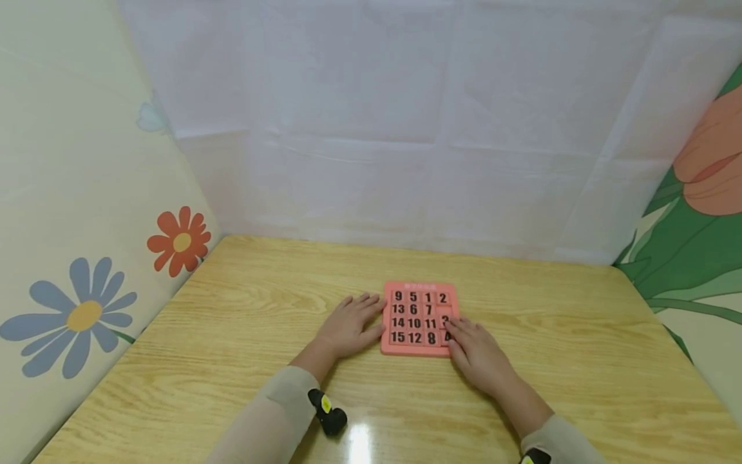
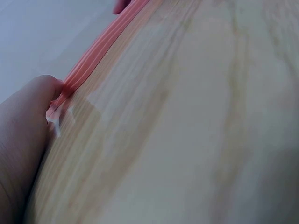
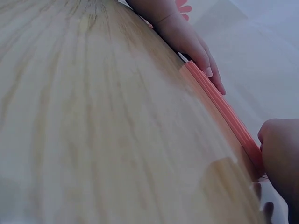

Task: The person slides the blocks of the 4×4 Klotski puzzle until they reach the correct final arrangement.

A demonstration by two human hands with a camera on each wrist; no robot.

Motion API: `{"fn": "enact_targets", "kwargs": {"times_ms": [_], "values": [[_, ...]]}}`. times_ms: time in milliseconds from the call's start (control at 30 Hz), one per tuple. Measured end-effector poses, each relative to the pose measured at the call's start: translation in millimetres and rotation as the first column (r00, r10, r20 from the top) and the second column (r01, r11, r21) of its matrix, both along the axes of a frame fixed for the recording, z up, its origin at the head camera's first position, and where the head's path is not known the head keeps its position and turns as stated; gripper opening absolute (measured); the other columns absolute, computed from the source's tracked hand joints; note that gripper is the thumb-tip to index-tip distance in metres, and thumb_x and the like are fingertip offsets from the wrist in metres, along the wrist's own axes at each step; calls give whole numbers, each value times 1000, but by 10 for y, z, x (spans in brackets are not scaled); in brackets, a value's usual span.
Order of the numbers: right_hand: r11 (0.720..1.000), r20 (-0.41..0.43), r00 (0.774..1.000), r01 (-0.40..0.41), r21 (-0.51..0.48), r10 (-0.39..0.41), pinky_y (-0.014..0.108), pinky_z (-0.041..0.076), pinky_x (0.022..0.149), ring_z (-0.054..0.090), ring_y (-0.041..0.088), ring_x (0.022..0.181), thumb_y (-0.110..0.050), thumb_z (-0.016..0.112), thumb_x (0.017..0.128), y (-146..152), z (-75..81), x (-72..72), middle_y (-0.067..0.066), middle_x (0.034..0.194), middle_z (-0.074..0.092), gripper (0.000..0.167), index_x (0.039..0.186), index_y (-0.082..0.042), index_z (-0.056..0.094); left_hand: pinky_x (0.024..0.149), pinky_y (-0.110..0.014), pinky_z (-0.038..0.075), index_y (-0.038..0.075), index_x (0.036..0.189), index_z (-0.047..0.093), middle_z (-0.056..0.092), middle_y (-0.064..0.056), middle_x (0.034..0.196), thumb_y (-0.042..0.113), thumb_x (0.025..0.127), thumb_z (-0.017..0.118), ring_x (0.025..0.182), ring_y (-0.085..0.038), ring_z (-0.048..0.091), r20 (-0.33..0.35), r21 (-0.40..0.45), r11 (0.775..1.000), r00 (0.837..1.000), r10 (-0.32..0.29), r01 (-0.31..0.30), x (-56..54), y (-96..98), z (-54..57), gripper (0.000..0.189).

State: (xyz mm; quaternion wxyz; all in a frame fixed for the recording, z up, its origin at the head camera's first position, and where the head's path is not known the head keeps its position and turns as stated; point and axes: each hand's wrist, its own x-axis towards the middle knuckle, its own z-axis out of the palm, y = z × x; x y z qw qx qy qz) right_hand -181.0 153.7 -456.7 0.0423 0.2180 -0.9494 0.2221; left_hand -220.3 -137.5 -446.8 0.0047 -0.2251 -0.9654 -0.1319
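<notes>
A pink number sliding puzzle point(image 1: 414, 351) lies flat on the table, its black-numbered tiles face up. The top row reads 9, 5, 1, 2, and a gap shows at the right end of the second row. My left hand point(image 1: 350, 327) rests at the puzzle's left side, fingers extended and thumb tip at its edge. From the right, my right hand point(image 1: 480, 356) lays its fingertips over the tile marked 3, partly covering the 4 below. In the left wrist view, the thumb of my left hand point(image 2: 25, 130) meets the pink side wall point(image 2: 100, 49).
The wood-grain table point(image 1: 278, 277) reaches back to a white cloth backdrop point(image 1: 371, 161). Flower-printed panels stand at left point(image 1: 69, 193) and right point(image 1: 695, 258). Black bands with yellow marks sit on both sleeves.
</notes>
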Motion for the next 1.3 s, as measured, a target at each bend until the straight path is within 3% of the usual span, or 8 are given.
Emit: {"fn": "enact_targets", "kwargs": {"times_ms": [867,1300], "values": [[999,24,999,49,12,-49,57,24,121,34,38,145,-26,43,103,-84,38,-180,17,152,43,47,144,-2,48,125,-50,17,18,153,37,36,-5,158,50,99,44,149,-28,29,-8,1,1000,1000,-7,7,-6,2,13,63],[998,44,997,62,2,-62,55,22,122,32,36,146,-26,43,104,-99,41,-161,16,155,40,48,146,-3,46,124,-50,18,18,152,38,37,-5,158,50,99,45,149,-28,30,-4,3,1000,1000,-2,2,13,-6,9,62]]}}
